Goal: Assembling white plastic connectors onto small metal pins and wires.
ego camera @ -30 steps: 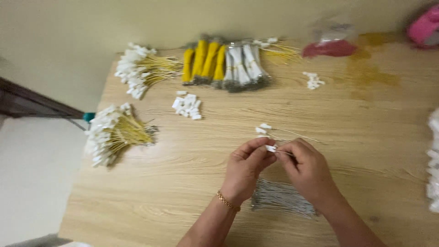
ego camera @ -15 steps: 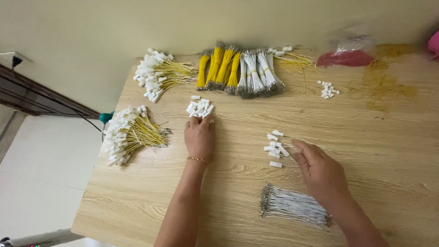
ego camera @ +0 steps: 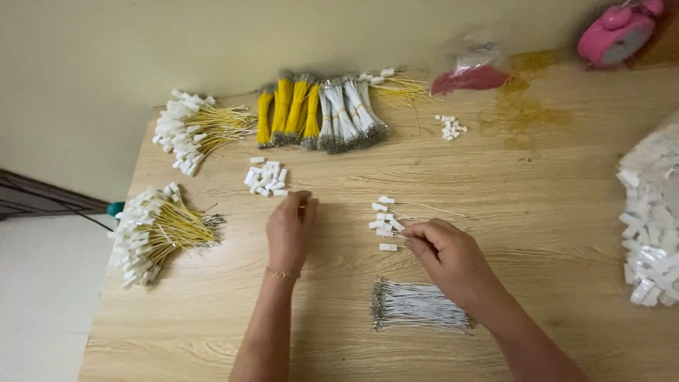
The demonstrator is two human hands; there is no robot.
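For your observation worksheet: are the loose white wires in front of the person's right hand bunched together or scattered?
Bunched: the white wires lie side by side in one flat bundle, ends aligned, beside the right hand.

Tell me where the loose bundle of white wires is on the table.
In the head view, the bundle of white wires lies near the front edge of the wooden table, just under the right hand and below the small white connectors.

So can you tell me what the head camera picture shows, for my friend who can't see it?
Two bare hands work over a wooden table: the left hand sits just below a small pile of white plastic pieces, and the right hand pinches at another little pile. Bundles of yellow wires and white wires lie behind.
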